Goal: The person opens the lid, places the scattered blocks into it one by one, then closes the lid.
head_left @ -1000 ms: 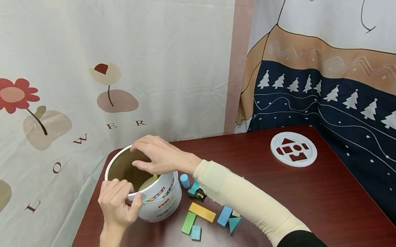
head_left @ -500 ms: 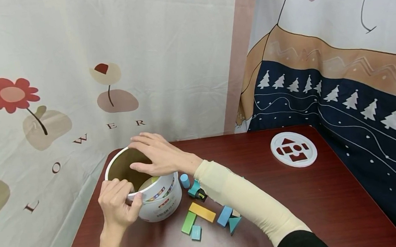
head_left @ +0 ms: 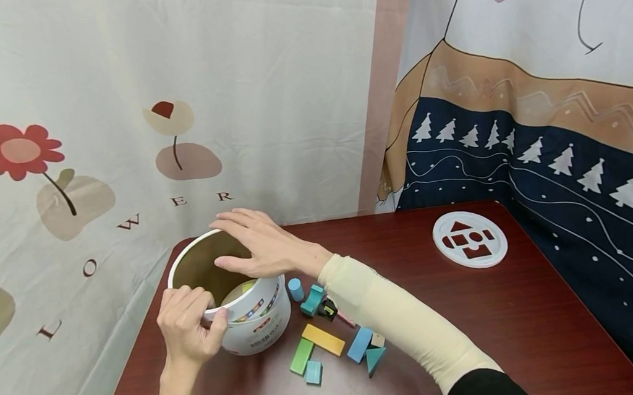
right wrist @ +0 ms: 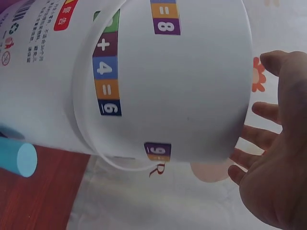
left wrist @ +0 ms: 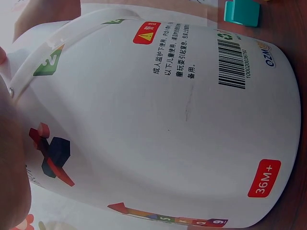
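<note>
In the head view, a white bucket [head_left: 257, 332] stands at the left of the table with its mouth towards me. My left hand [head_left: 189, 325] grips its near rim, fingers over the edge and thumb outside. Over the far right side of the mouth, my right hand [head_left: 258, 242] is spread with straight fingers and holds nothing. A yellow-green piece [head_left: 248, 285] shows inside the bucket, mostly hidden by the wall. The right wrist view has the right hand [right wrist: 273, 148] beside the bucket's rim; printed sums and a white handle [right wrist: 84, 115] mark its side.
Right of the bucket lie a blue cylinder [head_left: 296, 289], a teal block [head_left: 313, 301], a yellow bar [head_left: 323, 339], a green block [head_left: 302, 356], a small teal block [head_left: 313, 372], a blue block [head_left: 360, 345] and a teal triangle [head_left: 375, 360]. A white lid with shaped holes [head_left: 489, 258] lies far right.
My right hand has straightened its fingers and moved slightly up and right. The yellow-green piece at the bucket's wall now sits lower inside. My left hand has stayed on the rim.
</note>
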`<state>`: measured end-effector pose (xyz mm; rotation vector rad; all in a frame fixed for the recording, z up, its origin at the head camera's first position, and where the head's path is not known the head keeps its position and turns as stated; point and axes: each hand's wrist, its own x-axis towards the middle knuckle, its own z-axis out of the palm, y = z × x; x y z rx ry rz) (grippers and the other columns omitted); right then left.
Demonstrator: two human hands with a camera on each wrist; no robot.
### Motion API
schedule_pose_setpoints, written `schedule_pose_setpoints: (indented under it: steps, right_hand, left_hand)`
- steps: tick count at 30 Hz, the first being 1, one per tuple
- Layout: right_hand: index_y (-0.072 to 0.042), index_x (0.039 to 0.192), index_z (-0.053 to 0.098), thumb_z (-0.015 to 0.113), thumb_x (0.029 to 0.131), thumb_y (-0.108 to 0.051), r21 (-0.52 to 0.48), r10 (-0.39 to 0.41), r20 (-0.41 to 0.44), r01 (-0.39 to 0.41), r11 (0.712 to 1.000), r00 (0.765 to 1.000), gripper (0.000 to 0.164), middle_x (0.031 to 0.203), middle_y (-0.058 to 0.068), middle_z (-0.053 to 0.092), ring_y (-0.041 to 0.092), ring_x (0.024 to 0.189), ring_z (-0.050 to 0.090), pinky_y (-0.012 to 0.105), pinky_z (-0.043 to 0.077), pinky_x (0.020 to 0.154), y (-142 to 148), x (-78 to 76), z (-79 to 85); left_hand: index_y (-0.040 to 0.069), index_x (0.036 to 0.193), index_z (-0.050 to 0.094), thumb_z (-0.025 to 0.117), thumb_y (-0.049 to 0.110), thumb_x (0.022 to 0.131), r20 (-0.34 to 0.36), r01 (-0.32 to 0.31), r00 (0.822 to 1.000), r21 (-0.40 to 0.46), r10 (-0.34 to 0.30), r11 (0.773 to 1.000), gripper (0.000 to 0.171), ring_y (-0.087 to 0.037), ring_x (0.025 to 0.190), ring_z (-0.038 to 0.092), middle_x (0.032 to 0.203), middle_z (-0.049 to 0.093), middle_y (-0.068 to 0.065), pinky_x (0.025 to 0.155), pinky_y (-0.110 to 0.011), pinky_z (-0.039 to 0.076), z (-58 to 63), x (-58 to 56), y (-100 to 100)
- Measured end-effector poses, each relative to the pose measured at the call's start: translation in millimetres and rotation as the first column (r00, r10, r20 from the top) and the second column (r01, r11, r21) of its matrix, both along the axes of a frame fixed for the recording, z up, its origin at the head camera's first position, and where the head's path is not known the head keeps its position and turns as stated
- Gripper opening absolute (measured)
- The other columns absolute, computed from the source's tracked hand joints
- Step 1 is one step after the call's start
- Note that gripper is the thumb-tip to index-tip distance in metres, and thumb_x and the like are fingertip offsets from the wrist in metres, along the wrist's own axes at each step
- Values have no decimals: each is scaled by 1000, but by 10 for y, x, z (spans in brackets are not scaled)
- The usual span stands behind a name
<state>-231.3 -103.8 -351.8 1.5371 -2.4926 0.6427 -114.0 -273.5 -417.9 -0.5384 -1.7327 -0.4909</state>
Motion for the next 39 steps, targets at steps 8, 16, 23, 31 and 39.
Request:
schedule_pose_setpoints:
  steps: [8,16,23,31,39]
  right_hand:
    - [-20,161,33,50,98,-57,-86,2,55,2,996,998,75,162,-5,33,4,148,16,38,16,122,210,-50,21]
    - [-20,161,34,51,99,-51,-209,-5,115,29,977,993,71,160,-6,36,0,146,19,41,21,121,550,-174,-89]
    - [-24,161,35,45,102,-53,-251,-20,190,68,966,982,66,162,-9,33,0,146,19,48,23,120,850,-251,-311]
    - [-24,160,38,45,103,-54,-230,-57,218,109,967,974,65,160,-10,36,2,145,24,47,27,118,1077,-262,-662]
    - [-19,159,40,49,99,-57,-122,-95,212,122,985,973,71,160,-4,38,10,146,27,50,27,118,1155,-246,-987]
  left_hand:
    - [12,51,37,51,32,72,5,-5,1000,5,5,1000,32,-14,47,19,48,27,5,53,-40,22,7,8,12]
    - [12,51,37,51,31,70,10,-2,1000,11,2,1000,30,-14,47,20,48,28,5,53,-40,22,1,6,16]
    - [12,51,38,51,30,68,7,-4,1000,14,4,1000,28,-14,47,20,48,28,5,53,-40,22,-9,10,14]
    - [12,50,38,52,29,68,3,4,1000,14,-4,1000,29,-15,47,21,47,29,4,53,-40,22,-11,8,15]
    - [12,51,38,51,29,68,0,10,1000,12,-10,1000,28,-15,47,20,48,28,5,54,-40,22,-3,-7,22]
